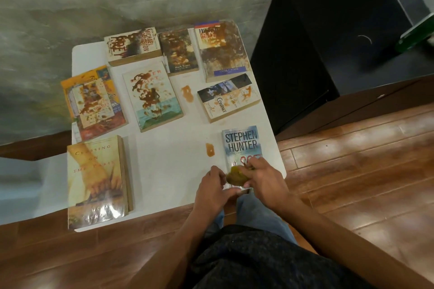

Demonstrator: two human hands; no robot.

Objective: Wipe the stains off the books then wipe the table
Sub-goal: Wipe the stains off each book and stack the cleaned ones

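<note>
Both forearms are bare, with no sleeve, watch or ring showing on the left hand (212,189) or the right hand (263,179). A dark, speckled top (253,263), perhaps knitted, covers the torso. Below it, faded blue jeans (256,213) cover the legs.

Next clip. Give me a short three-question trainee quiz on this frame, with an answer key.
1. True or false: the Stephen Hunter book lies at the table's near right corner.
2. How many stain patches sit on the bare white table?
3. What do the hands work with? A) spray bottle B) soiled cloth C) brush

Key:
1. True.
2. Two: one among the middle books, one beside the Stephen Hunter book.
3. B: the right hand grips the soiled cloth over that book's lower end, the left hand alongside.
</note>
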